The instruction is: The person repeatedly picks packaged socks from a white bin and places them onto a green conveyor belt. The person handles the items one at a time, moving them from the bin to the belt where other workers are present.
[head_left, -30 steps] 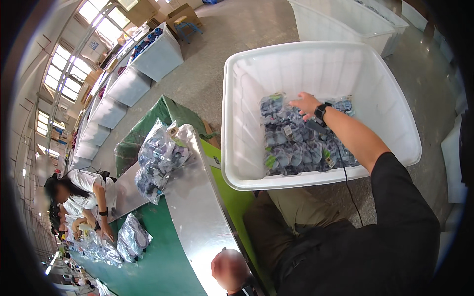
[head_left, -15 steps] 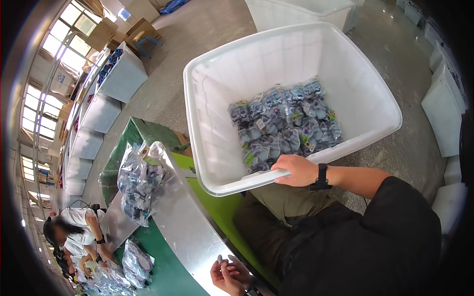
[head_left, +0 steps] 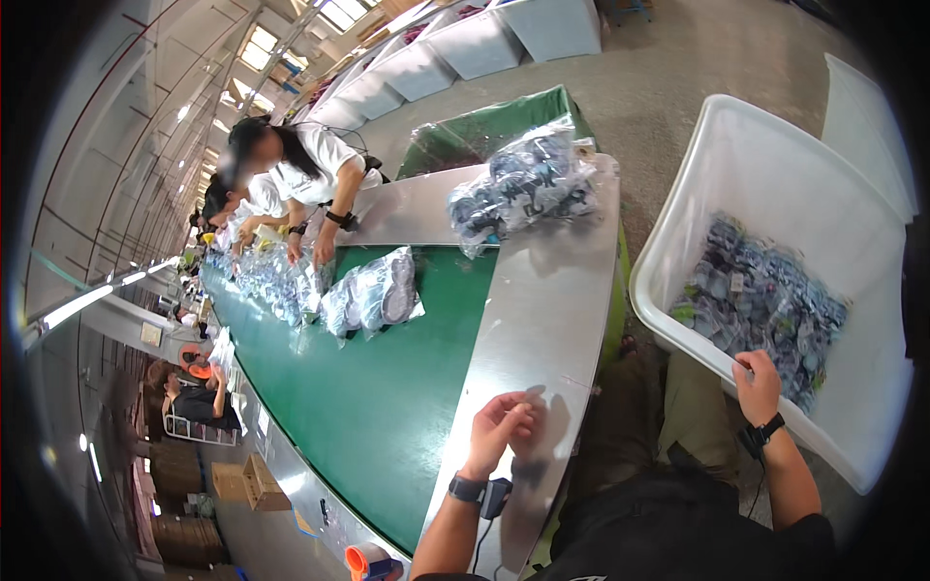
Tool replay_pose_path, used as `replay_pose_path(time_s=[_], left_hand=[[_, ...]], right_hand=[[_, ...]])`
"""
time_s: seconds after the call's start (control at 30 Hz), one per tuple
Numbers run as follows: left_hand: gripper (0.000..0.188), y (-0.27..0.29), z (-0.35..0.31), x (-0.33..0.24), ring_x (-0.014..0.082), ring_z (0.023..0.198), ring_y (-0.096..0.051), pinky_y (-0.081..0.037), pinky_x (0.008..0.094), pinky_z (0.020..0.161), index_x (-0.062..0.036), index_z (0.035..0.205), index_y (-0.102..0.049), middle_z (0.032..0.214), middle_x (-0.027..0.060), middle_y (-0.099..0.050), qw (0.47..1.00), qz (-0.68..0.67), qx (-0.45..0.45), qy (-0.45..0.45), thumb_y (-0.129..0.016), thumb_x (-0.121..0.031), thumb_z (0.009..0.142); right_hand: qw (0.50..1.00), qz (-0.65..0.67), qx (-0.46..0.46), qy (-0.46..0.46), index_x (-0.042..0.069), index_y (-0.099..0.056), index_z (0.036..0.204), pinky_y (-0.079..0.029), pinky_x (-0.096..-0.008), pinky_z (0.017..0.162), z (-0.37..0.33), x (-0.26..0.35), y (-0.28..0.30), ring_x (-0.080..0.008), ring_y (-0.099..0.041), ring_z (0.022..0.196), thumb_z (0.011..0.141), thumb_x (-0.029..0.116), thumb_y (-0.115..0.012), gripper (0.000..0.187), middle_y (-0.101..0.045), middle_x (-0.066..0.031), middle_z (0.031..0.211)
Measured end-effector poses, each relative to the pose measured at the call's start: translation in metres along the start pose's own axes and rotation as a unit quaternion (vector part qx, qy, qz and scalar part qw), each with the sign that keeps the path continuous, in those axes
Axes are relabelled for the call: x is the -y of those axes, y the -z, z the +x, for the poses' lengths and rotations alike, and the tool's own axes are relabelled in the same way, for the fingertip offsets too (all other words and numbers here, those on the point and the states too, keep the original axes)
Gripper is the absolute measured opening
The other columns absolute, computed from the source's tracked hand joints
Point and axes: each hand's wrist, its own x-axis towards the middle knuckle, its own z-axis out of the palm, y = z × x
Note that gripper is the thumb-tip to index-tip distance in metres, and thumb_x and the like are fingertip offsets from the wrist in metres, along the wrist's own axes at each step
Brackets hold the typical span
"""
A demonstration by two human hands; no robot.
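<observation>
My right hand (head_left: 758, 387) is closed round the near rim of a large white plastic bin (head_left: 668, 334) on my right. Inside the bin lie many clear-bagged grey-blue items (head_left: 765, 290) that look like slippers. My left hand (head_left: 502, 431) hovers over the metal edge (head_left: 528, 329) of a worktable, its fingers curled in and nothing visible in them. Beyond it, on the table's green belt (head_left: 368, 436), lies a clear bag of grey slippers (head_left: 373, 295). A larger heap of bagged slippers (head_left: 523, 184) sits on the metal at the far corner.
Co-workers (head_left: 300, 184) in white shirts handle bagged goods (head_left: 276, 281) along the belt's far left side. A green container (head_left: 494, 126) stands behind the table corner. White bins (head_left: 484, 44) line the back. An orange cup-shaped thing (head_left: 366, 560) is at the lower left edge.
My view has swung left, so the belt and co-workers now fill the middle and the bin sits at the right. My right hand still grips the rim; my left hand stays curled over the table edge.
</observation>
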Motion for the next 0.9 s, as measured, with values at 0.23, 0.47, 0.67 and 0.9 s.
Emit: replay_pose_path(time_s=[0.23,0.47,0.67,0.9], left_hand=[[0.036,0.095,0.069,-0.016,0.0148,0.111,-0.066,-0.056,0.0328,0.093,0.0007,0.133,-0.065,0.124,0.0085,-0.070,0.982,0.131,-0.106,-0.080,-0.070,-0.016,0.101],[0.061,0.197,0.181,-0.045,0.0392,0.127,-0.060,-0.046,0.0441,0.112,0.0016,0.131,-0.067,0.131,0.0232,-0.068,0.857,0.382,-0.304,-0.167,-0.079,-0.035,0.083],[0.068,0.240,0.246,-0.075,0.0388,0.127,-0.063,-0.049,0.0450,0.110,0.0018,0.137,-0.063,0.136,0.0228,-0.067,0.801,0.438,-0.395,-0.104,-0.080,-0.036,0.083],[0.086,0.193,0.229,-0.048,0.0393,0.149,-0.040,-0.043,0.0513,0.117,-0.0031,0.156,-0.042,0.162,0.0189,-0.042,0.729,0.588,-0.337,-0.093,-0.079,-0.033,0.084]], right_hand=[[0.999,-0.041,-0.007,0.021,0.005,-0.069,0.097,-0.052,-0.0420,0.080,-0.004,-0.008,-0.002,-0.0342,-0.066,0.090,0.088,0.014,-0.072,0.013,-0.065,-0.0118,0.094],[0.999,-0.025,-0.013,0.045,0.002,-0.067,0.096,-0.050,-0.0430,0.080,-0.004,-0.015,-0.013,-0.0358,-0.062,0.089,0.090,0.011,-0.068,0.011,-0.062,-0.0145,0.094],[0.999,-0.047,-0.008,0.018,0.001,-0.065,0.090,-0.049,-0.0410,0.079,-0.004,-0.017,-0.016,-0.0339,-0.062,0.085,0.090,0.009,-0.067,0.009,-0.059,-0.0144,0.090],[0.998,-0.058,-0.007,0.013,0.002,-0.066,0.094,-0.049,-0.0456,0.080,-0.006,-0.010,-0.013,-0.0381,-0.062,0.091,0.092,0.016,-0.068,0.015,-0.061,-0.0147,0.093]])
